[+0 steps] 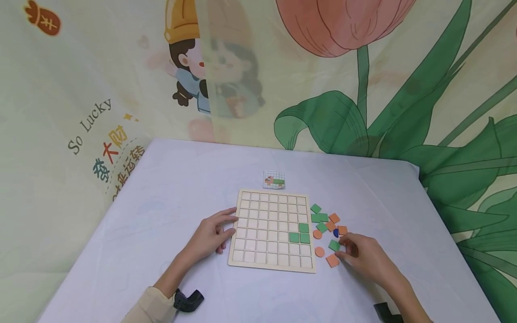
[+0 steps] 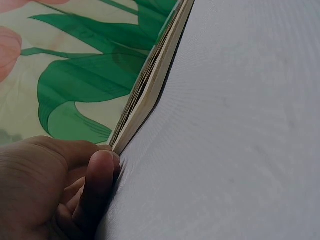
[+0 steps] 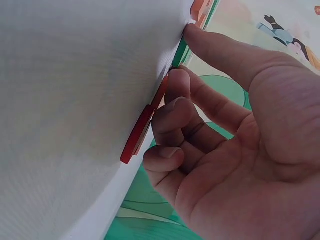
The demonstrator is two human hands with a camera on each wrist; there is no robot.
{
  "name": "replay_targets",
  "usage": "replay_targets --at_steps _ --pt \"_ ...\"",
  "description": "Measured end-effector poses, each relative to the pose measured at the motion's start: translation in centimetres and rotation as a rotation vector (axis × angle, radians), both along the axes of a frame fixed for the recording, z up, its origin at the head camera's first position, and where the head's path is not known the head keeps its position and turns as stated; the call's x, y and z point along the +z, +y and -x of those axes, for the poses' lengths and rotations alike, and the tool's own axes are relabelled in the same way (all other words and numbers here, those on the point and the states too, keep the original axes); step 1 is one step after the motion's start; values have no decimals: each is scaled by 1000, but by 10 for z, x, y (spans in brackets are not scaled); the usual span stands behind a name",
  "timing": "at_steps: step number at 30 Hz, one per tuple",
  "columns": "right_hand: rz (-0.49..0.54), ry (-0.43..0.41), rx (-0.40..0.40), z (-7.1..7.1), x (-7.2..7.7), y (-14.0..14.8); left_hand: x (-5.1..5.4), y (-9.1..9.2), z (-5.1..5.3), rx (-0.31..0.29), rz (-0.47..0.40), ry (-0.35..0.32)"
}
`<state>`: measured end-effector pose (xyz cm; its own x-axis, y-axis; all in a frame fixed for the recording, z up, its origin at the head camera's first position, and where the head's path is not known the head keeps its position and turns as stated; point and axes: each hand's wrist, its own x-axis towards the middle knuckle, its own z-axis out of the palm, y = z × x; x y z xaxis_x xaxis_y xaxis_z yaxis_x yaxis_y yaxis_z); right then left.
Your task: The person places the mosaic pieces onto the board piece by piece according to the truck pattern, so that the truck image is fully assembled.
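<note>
A pale wooden grid board [image 1: 264, 233] lies on the table with three green square tiles [image 1: 304, 238] set near its right edge. My left hand [image 1: 210, 235] touches the board's left edge with extended fingertips and thumb, and the left wrist view shows them at the board's rim [image 2: 150, 97]. To the right of the board, my right hand [image 1: 365, 255] pinches a loose green square tile [image 1: 334, 245] between thumb and index finger. That green tile [image 3: 180, 52] appears edge-on in the right wrist view, the other fingers curled beside a red piece [image 3: 136, 135].
Loose green tiles [image 1: 319, 218], orange squares [image 1: 342, 230], orange round pieces [image 1: 319, 251] and a dark blue half-round piece [image 1: 335, 233] lie right of the board. Behind the board is a small picture card [image 1: 274, 180] with a gridded design. A printed cloth [image 1: 242, 89] hangs behind the white table.
</note>
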<state>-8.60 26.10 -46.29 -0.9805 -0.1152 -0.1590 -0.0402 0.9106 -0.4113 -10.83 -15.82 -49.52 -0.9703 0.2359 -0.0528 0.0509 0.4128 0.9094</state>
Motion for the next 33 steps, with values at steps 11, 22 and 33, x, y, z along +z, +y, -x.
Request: replay_targets --at_steps 11,22,33 --pt "9 10 -7 1 2 1 0 2 1 4 6 6" --pt "48 18 3 2 3 -1 -2 1 2 7 11 10" --pt "72 85 98 7 7 -11 -3 0 1 -3 -4 16"
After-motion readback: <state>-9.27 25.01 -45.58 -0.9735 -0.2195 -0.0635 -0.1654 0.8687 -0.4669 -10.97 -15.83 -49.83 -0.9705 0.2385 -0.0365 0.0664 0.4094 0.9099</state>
